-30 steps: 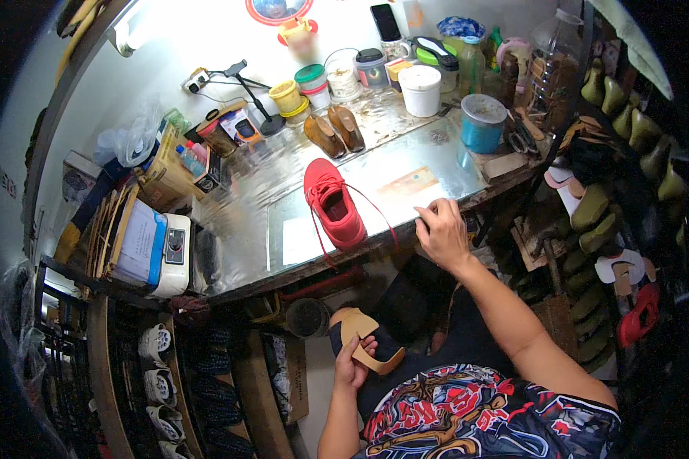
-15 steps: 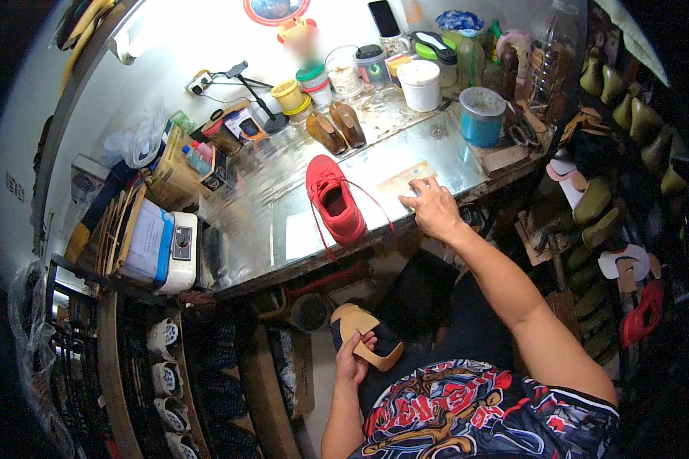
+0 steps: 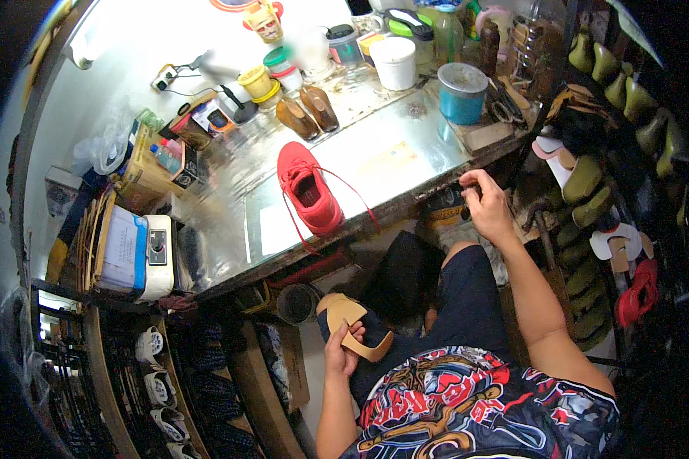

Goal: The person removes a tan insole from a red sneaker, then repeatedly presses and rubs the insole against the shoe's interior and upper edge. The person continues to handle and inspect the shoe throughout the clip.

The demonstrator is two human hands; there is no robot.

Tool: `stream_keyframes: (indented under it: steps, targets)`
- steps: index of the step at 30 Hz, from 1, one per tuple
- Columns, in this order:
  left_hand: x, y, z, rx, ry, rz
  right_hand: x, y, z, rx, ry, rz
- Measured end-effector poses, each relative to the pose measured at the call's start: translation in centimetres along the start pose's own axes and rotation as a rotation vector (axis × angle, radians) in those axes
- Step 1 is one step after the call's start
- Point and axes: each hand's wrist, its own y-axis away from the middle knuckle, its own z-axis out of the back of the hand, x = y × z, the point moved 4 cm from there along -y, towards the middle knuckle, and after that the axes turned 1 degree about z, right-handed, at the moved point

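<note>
My left hand [image 3: 344,348] is closed on a curved tan piece of leather or board [image 3: 347,313], with one broad end and a narrow strip that curls round to the right. The piece rests over my left thigh. My right hand [image 3: 486,205] hovers off the bench's front edge at the right, fingers loosely bent, thumb and forefinger apart, with nothing visible in it. On the bench's glass top stands a red lace-up shoe [image 3: 309,188], its laces hanging loose toward the front edge. Behind it sits a pair of brown shoe lasts [image 3: 307,114].
A blue tub [image 3: 462,96], a white bucket [image 3: 395,64] and yellow pots [image 3: 259,83] line the bench's back. A white device [image 3: 158,252] stands at the left corner. Green lasts [image 3: 587,180] hang at right; white shoes [image 3: 151,346] fill a rack at lower left.
My right hand has lifted off the bench top and drawn back to the right, past its front edge. My left hand keeps hold of the tan piece. The view has shifted slightly.
</note>
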Motion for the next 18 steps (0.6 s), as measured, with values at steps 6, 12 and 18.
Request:
stream_keyframes:
  steps: [6, 12, 18]
  targets:
    - [-0.2, -0.3, -0.3, 0.013, -0.05, -0.014, -7.2, 4.3, 1.1, 0.013, 0.052, 0.024]
    - [-0.2, 0.4, -0.4, -0.113, -0.051, -0.046, -24.2, 7.5, 1.2, 0.319, 0.64, -0.587]
    - [-0.7, 0.5, -0.2, -0.083, -0.078, -0.028, -29.8, 4.2, 2.0, 0.047, 0.298, -0.925]
